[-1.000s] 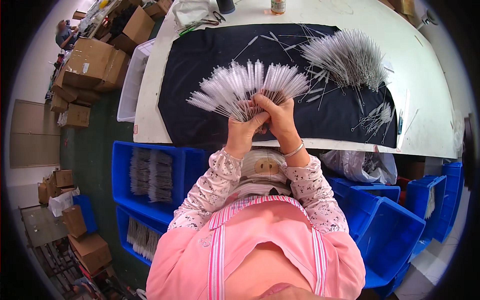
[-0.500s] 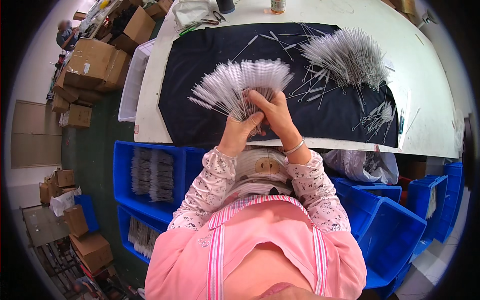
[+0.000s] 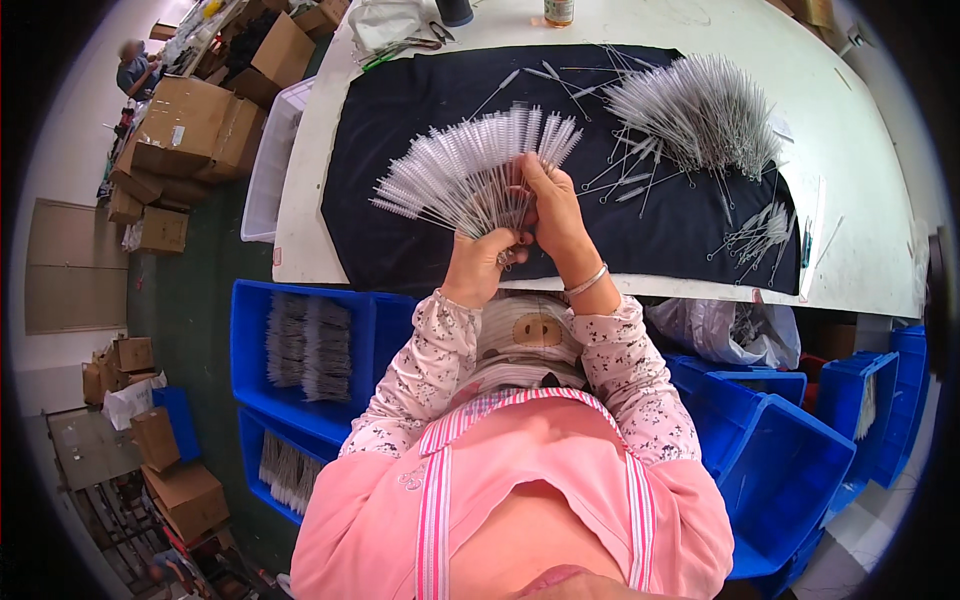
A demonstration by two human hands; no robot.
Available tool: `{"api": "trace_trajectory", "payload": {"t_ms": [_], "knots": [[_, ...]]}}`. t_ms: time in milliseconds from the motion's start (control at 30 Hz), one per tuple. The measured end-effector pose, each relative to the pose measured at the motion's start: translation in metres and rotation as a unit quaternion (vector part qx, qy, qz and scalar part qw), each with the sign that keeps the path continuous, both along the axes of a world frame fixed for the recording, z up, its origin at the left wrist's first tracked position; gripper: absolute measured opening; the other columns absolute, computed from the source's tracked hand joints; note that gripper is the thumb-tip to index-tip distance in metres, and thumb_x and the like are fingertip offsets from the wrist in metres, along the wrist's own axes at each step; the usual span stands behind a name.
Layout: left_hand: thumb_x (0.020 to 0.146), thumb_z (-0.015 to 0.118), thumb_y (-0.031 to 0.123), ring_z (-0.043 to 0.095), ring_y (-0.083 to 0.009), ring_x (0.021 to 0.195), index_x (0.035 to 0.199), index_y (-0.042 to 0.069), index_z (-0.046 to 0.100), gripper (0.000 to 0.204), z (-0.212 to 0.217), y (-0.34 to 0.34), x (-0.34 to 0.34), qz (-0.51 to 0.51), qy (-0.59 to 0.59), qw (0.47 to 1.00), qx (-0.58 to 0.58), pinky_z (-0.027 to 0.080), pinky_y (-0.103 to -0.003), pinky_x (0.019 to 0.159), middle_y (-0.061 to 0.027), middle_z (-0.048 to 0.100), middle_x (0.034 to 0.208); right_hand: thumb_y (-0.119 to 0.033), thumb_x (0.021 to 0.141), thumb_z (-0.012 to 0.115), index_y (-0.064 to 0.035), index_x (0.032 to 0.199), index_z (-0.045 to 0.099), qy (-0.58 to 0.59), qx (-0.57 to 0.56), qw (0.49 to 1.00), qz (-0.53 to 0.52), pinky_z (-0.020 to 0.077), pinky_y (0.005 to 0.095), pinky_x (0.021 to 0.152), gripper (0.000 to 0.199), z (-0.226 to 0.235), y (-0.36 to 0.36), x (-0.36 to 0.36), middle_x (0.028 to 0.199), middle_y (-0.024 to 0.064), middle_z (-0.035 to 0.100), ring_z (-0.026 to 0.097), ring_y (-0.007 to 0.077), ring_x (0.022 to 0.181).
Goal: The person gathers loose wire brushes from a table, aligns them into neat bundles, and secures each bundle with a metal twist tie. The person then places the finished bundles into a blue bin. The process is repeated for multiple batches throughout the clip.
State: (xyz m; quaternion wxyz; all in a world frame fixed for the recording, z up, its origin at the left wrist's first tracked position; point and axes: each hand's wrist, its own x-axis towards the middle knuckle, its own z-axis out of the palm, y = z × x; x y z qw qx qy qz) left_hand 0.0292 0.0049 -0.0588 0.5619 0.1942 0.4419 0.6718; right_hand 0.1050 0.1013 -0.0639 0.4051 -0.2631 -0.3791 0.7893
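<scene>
**Fan of little wire brushes, both hands on it**

Head view, looking straight down — only one view here. The left hand (image 3: 478, 262) is clenched around the stems of a fan of small wire brushes (image 3: 470, 175), gripping the bundle low down where the wires come together. The right hand (image 3: 553, 208) is up against the right side of the same fan, fingers closed on the stems just above the left hand's grip, with a silver bangle (image 3: 588, 281) on that wrist. The bristle tips spread out to the left and far side, held above a black cloth (image 3: 400, 110) that covers most of the white table (image 3: 860, 150).

On the cloth to the far right sits a big loose pile of brushes (image 3: 700, 110), well apart from the hands, and a smaller scatter of brushes (image 3: 755, 235) lies near the cloth's right edge.

Under the near edge of the table — blue bins (image 3: 290, 350) on the left with bundled brushes inside, more blue bins on the right (image 3: 790, 470), and a clear plastic bag (image 3: 715, 330) between table and bins. Cardboard boxes (image 3: 190, 125) are stacked on the floor to the far left.
</scene>
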Motion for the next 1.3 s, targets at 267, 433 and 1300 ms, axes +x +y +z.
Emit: {"api": "trace_trajectory", "payload": {"t_ms": [267, 433, 1300], "knots": [[0.085, 0.059, 0.003, 0.058, -0.0135, 0.069, 0.114, 0.006, 0.054, 0.029, -0.006, -0.002, 0.0, 0.044, 0.011, 0.999, -0.008, 0.044, -0.025, 0.05, -0.007, 0.063, 0.091, -0.033, 0.095, 0.052, -0.0038, 0.092, 0.064, 0.015, -0.022, 0.998, -0.056, 0.0335, 0.0182, 0.04, 0.031, -0.002, -0.01, -0.005, 0.07, -0.0022, 0.059, 0.043, 0.0027, 0.049], [0.086, 0.059, 0.002, 0.061, -0.016, 0.071, 0.115, 0.004, 0.052, 0.03, -0.009, -0.003, -0.001, 0.093, 0.007, 0.996, 0.008, 0.051, -0.029, 0.055, -0.0093, 0.065, 0.098, -0.034, 0.096, 0.049, 0.0005, 0.111, 0.062, 0.046, 0.046, 0.995, -0.07, 0.0482, 0.0231, 0.064, 0.04, -0.019, -0.004, -0.009, 0.089, 0.0045, 0.063, 0.055, 0.0096, 0.082], [0.086, 0.064, 0.008, 0.061, -0.0111, 0.072, 0.109, 0.002, 0.059, 0.025, -0.002, 0.0, 0.007, 0.138, 0.055, 0.988, 0.037, 0.046, -0.023, 0.051, -0.0034, 0.064, 0.091, -0.013, 0.083, 0.069, -0.0041, 0.095, 0.061, 0.084, -0.038, 0.995, 0.026, 0.0456, 0.0193, 0.043, 0.017, -0.023, 0.001, -0.008, 0.079, 0.0051, 0.064, 0.06, 0.0097, 0.059]]}}
